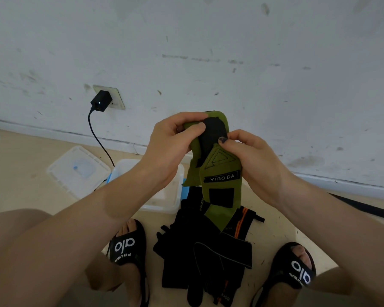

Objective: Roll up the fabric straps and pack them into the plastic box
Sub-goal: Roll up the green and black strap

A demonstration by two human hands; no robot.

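Observation:
I hold a green fabric strap (220, 169) with black patches and a "YIBODA" label up in front of me. My left hand (171, 142) pinches its top end, thumb on the black patch. At the strap's right edge, my right hand (251, 160) grips it, thumb on the black patch too. The strap's lower end hangs down over a pile of black straps (204, 251), some with orange trim, lying on the floor between my feet. The clear plastic box (162, 196) stands on the floor behind my left forearm, partly hidden.
The box's clear lid (78, 171) lies on the floor at the left. A black charger (101, 100) sits in a wall socket, its cable running down towards the box. A long black strap (364, 204) lies along the wall at right. My feet wear black slides.

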